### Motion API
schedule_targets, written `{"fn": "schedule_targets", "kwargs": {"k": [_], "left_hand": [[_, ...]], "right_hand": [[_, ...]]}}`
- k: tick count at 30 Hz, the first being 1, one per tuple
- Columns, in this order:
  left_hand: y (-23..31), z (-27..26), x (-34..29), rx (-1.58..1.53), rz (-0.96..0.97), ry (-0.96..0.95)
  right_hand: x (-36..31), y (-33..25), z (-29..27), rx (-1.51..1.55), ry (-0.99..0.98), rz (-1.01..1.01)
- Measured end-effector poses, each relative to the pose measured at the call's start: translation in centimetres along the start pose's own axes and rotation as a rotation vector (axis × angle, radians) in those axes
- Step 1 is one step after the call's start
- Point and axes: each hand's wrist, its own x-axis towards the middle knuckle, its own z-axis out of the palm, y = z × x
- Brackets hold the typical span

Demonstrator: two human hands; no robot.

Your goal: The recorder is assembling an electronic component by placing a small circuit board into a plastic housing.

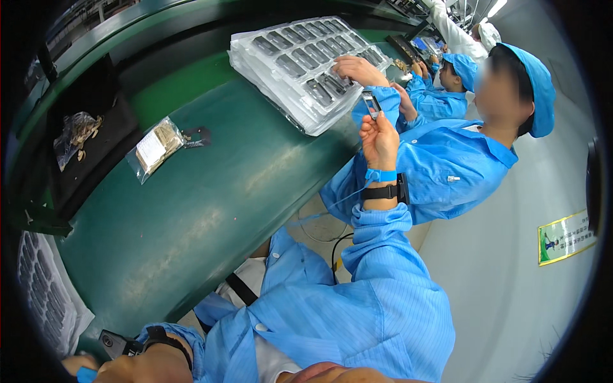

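My right hand is raised beside the bench edge. Its fingers and thumb pinch a small rectangular part with a dark rim and a pale middle, held upright. At the lower left, my left hand is near the picture's edge, close to a white tray of dark parts. Its fingers are mostly cut off, so their hold is hidden. At the far side, a co-worker's hand reaches over a stack of clear trays with dark rectangular parts in rows.
A green work surface runs between the trays. On it lies a clear bag of small tan pieces beside a small black item. A black bin holds another bag. A co-worker in blue sits close on my right.
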Motion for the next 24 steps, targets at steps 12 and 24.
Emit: {"fn": "schedule_targets", "kwargs": {"k": [12, 24], "left_hand": [[-8.5, -4.4, -2.3, 0.763, -0.733, 0.188], [-10.9, -10.9, -9.6, 0.756, -1.155, 0.389]], "right_hand": [[3.2, -1.8, -1.3, 0.146, -0.023, 0.02], [5.3, -2.6, -2.8, 0.246, 0.096, 0.047]]}}
